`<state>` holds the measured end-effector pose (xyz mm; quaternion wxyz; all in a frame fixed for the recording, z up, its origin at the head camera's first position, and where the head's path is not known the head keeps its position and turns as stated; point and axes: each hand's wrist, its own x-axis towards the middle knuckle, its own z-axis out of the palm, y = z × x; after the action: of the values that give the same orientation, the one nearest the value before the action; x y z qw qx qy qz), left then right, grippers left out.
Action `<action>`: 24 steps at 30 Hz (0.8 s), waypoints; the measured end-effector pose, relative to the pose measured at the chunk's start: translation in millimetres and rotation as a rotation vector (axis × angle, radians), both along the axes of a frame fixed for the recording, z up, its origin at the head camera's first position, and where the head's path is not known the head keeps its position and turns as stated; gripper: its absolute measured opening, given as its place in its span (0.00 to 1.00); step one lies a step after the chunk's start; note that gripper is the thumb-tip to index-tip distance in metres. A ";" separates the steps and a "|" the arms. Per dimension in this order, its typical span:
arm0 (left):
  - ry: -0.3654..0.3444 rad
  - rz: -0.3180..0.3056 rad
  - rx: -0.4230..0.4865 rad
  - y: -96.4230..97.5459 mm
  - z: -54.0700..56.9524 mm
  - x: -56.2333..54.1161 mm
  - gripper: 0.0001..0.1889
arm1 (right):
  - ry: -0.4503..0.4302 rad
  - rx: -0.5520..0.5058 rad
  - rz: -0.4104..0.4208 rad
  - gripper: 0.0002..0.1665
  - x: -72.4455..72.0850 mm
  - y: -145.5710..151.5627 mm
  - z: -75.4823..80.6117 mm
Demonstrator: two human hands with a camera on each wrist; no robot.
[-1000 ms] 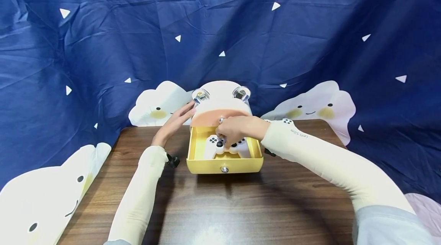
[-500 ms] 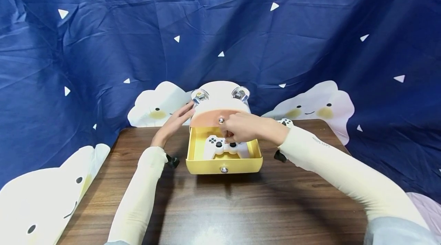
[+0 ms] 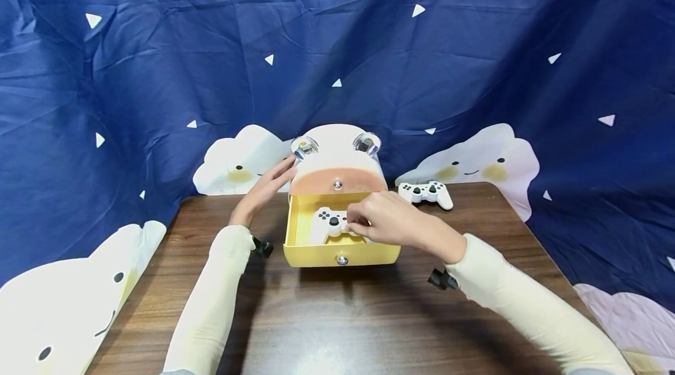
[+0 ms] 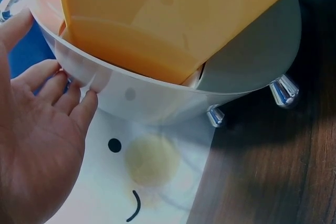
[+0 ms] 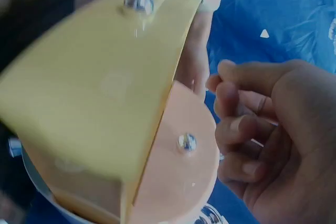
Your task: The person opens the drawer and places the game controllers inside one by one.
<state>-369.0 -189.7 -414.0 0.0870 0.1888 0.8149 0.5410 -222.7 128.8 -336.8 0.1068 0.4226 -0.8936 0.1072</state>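
A white box with a peach upper drawer (image 3: 321, 180) stands on the table, its yellow lower drawer (image 3: 313, 256) pulled out. In that drawer lies a white game controller (image 3: 323, 226), its right part hidden behind my right hand (image 3: 387, 218). That hand hovers over the drawer's right side, fingers loosely curled; the right wrist view shows nothing in them. My left hand (image 3: 266, 187) rests its fingertips on the left side of the white box (image 4: 131, 90), fingers loosely extended. Small silver knobs sit on the peach front and the yellow front (image 5: 89, 98).
A second white game controller (image 3: 428, 193) lies on the brown table (image 3: 327, 316), right of the box and near the back edge. Two round silver-rimmed eyes (image 3: 367, 143) stick up from the box top. A blue curtain (image 3: 337, 41) hangs behind.
My right hand has come back from inside the drawer and the upper knob, moving right and toward me. The second controller shows fully now. My left hand stays on the box.
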 end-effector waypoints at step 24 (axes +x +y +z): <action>0.045 -0.030 -0.089 -6.7 11.9 1.0 0.36 | 0.074 -0.147 -0.310 0.25 61.0 -5.7 -90.4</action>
<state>-368.1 -196.4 -402.1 0.0851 0.2088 0.8370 0.4986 -161.7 123.1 -427.2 0.1853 0.2745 -0.9333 0.1390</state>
